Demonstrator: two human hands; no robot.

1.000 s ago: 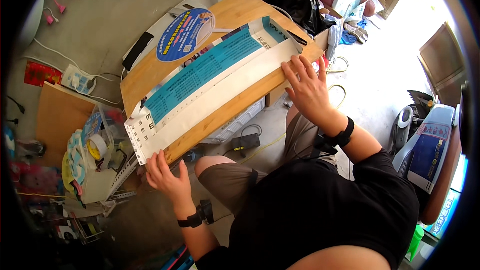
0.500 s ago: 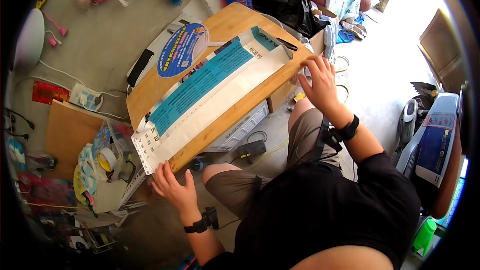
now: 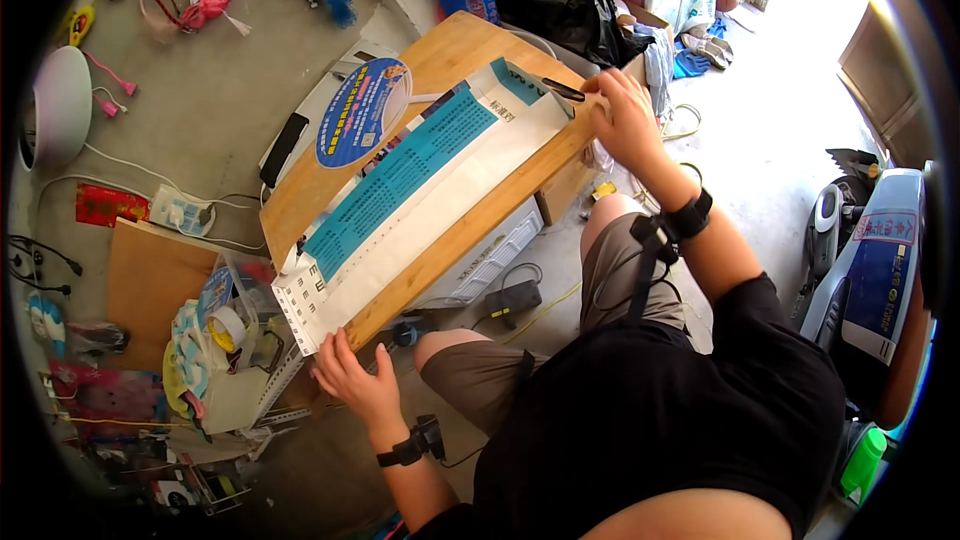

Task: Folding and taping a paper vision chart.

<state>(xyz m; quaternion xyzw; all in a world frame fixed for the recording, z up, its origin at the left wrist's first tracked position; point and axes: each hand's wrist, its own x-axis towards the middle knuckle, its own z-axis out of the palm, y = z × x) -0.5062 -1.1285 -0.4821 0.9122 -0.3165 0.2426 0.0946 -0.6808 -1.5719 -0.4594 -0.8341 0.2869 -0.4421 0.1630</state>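
Observation:
A long paper eye chart, white with a teal printed band, lies folded lengthwise on a wooden board. My left hand is open at the board's near left corner, fingertips touching the edge beside the chart's lower end. At the board's right end, my right hand has its fingers bent over the edge, close to a dark slot; its thumb is partly hidden. A blue round hand fan with a white handle lies along the far side of the board, next to the chart.
Under the board stand a white plastic crate and a black adapter with cables. On the left are a power strip, a clear bin and a roll of tape. A black bag sits beyond the board.
My right hand has shifted up and slightly left along the board's end, nearer the dark slot. My left hand stays at the near corner. The view has turned slightly.

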